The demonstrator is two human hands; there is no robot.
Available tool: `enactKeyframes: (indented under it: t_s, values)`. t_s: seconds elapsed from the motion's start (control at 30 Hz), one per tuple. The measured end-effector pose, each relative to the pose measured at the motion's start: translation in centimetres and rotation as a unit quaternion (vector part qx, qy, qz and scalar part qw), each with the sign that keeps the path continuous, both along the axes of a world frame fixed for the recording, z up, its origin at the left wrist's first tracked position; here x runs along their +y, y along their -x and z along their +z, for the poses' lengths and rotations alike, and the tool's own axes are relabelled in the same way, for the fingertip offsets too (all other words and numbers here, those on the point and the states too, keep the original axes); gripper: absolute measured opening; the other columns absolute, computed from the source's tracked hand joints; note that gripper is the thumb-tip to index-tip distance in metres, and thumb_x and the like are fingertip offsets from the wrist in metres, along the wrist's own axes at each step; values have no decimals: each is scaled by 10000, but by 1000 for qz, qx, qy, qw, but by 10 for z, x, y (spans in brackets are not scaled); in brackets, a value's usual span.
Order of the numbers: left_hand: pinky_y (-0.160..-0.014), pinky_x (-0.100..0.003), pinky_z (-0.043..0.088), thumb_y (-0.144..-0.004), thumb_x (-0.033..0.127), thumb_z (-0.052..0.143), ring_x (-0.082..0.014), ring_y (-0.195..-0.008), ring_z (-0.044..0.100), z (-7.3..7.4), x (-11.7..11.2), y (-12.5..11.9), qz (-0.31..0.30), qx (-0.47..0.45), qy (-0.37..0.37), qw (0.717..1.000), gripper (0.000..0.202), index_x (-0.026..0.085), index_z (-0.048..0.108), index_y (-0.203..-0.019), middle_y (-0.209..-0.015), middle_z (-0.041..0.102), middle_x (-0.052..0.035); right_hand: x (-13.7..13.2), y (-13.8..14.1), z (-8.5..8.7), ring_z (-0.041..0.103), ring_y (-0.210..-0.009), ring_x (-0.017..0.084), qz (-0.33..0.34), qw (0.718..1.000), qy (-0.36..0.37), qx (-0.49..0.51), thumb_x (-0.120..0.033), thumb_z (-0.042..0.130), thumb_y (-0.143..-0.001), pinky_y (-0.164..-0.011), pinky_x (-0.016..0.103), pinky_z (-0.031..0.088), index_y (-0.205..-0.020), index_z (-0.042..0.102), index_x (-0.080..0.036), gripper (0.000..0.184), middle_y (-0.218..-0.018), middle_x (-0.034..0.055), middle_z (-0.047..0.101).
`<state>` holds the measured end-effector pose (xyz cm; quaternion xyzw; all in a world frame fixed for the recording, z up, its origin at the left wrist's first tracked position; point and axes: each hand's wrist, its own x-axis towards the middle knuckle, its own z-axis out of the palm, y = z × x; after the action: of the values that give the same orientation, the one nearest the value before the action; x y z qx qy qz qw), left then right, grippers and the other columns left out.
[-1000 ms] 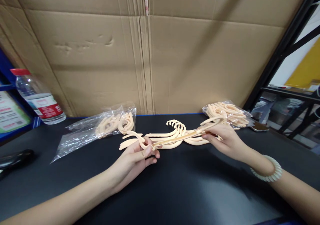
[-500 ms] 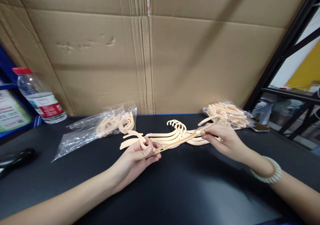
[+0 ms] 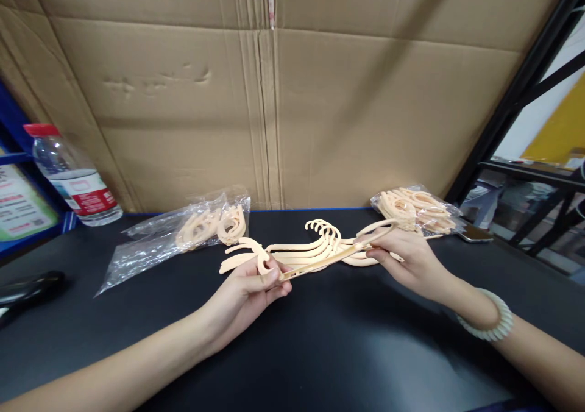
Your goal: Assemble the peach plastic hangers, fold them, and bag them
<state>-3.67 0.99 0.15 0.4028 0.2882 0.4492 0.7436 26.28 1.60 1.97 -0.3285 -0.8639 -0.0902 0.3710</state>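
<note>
My left hand [image 3: 249, 293] is closed in a pinch on a small peach plastic hook piece [image 3: 262, 261]. My right hand [image 3: 406, 259] grips the far end of a long peach plastic hanger bar [image 3: 320, 262]. The bar's near end meets the hook piece at my left fingertips. Both hands hover just above the black table [image 3: 292, 351]. Behind them lies a stack of finished peach hangers [image 3: 315, 248] with their hooks upward.
A clear bag of hook pieces [image 3: 201, 229] lies at the left rear, another bag of peach parts [image 3: 418, 209] at the right rear. A water bottle [image 3: 73, 177] stands far left, a black object [image 3: 25, 287] at the left edge. A cardboard wall [image 3: 274, 95] closes the back.
My right hand has shifted slightly left and down, pushing the bar toward the hook piece in my left hand. My left hand has barely moved.
</note>
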Motion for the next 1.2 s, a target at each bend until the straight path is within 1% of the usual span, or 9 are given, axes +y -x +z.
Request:
enactKeyframes:
  t_s: [0.1, 0.2, 0.27, 0.53, 0.67, 0.77, 0.87, 1.0, 1.2]
  values:
    - [-728, -266, 472, -724, 172, 785, -130, -692, 574, -1, -1, -1, 22, 31, -10, 999, 156, 133, 645, -668, -745, 607, -17, -3, 4, -1, 660, -745, 183, 8, 1000, -12, -5, -166, 491, -942, -638, 292, 510, -934, 612, -208, 128, -831, 56, 702]
    - [-648, -239, 438, -722, 180, 776, -118, -638, 531, -1, -2, -2, 47, 58, -27, 997, 185, 140, 621, -631, -655, 571, 3, -5, 9, -3, 651, -722, 173, 20, 999, -26, 2, -149, 506, -939, -646, 287, 514, -982, 605, -209, 123, -800, 42, 689]
    - [-630, -235, 431, -705, 164, 776, -114, -619, 520, -1, -3, -1, 58, 65, -28, 996, 190, 142, 612, -612, -629, 555, 12, -5, 11, -5, 650, -729, 174, 27, 999, -37, 13, -145, 521, -934, -660, 290, 517, -1005, 599, -207, 123, -811, 43, 691]
    - [-800, -292, 508, -723, 134, 766, -141, -727, 603, 1, -5, -3, 58, 44, 5, 997, 130, 139, 652, -660, -792, 633, -22, -2, 7, -5, 657, -752, 184, -4, 1000, 13, 18, -173, 501, -946, -657, 302, 516, -947, 616, -191, 116, -835, 62, 690]
    - [-816, -300, 521, -696, 93, 769, -142, -731, 612, 1, -5, -3, 54, 33, 0, 998, 160, 141, 635, -624, -797, 637, -17, 0, 6, -5, 644, -723, 174, -4, 1000, 18, 24, -169, 495, -946, -637, 297, 506, -906, 611, -190, 125, -815, 55, 679]
    - [-812, -283, 516, -717, 93, 746, -139, -740, 616, 0, -4, -1, 51, 45, -5, 998, 135, 149, 641, -652, -794, 642, -13, -1, 7, -5, 637, -723, 169, 1, 1000, 11, 23, -149, 504, -941, -634, 288, 499, -911, 605, -184, 111, -811, 57, 674]
    - [-768, -258, 507, -722, 81, 716, -131, -723, 609, -1, -5, 0, 59, 67, -11, 996, 136, 157, 624, -659, -780, 645, -8, -3, 10, -3, 621, -696, 164, 5, 1000, -5, 21, -143, 513, -936, -621, 282, 493, -940, 607, -186, 104, -783, 48, 664]
    - [-687, -230, 486, -633, 14, 682, -120, -667, 592, 1, -7, -1, 80, 84, -17, 993, 174, 157, 583, -623, -734, 633, 4, -7, 13, -3, 611, -661, 161, 10, 1000, -23, 12, -133, 509, -933, -601, 281, 488, -946, 612, -203, 126, -754, 34, 653]
    - [-551, -187, 421, -565, 4, 657, -91, -570, 536, 0, -7, -3, 115, 96, -37, 988, 208, 163, 525, -588, -648, 584, 37, -8, 15, -9, 666, -786, 194, 20, 999, -31, 14, -144, 522, -930, -698, 307, 522, -971, 608, -186, 104, -889, 83, 708]
